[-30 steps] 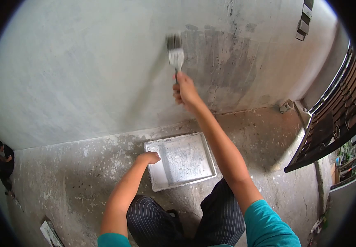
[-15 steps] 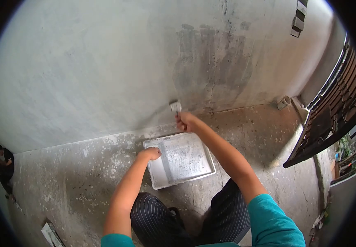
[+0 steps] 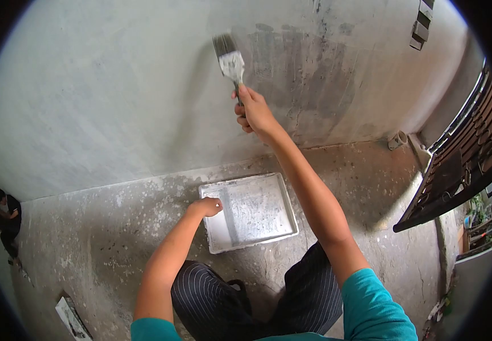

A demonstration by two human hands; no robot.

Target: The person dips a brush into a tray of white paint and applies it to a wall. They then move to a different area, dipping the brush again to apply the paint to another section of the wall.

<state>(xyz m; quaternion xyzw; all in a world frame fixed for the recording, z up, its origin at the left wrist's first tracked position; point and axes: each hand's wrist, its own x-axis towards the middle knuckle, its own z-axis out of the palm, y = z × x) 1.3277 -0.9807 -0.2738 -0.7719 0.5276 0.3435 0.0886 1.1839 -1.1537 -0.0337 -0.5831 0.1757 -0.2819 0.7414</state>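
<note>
My right hand (image 3: 252, 113) is wrapped round the handle of a paintbrush (image 3: 231, 63), raised in front of the wall with its dark bristles pointing up. White paint coats the metal band of the brush. Below, a white paint tray (image 3: 288, 232) smeared with white and grey paint sits on the floor before my knees. My left hand (image 3: 208, 206) is closed at the tray's left rim, its curled fingers over the inner side.
The wall (image 3: 115, 85) has a dark, unevenly coated patch (image 3: 308, 79) right of the brush. A slatted metal gate (image 3: 456, 153) stands at the right, near a small bucket (image 3: 397, 140). A person (image 3: 10, 221) is at the far left. A paint-marked board (image 3: 71, 319) lies lower left.
My right hand has lifted the paintbrush from low on the wall, just above the tray, to much higher up. My left hand stays at the tray's rim.
</note>
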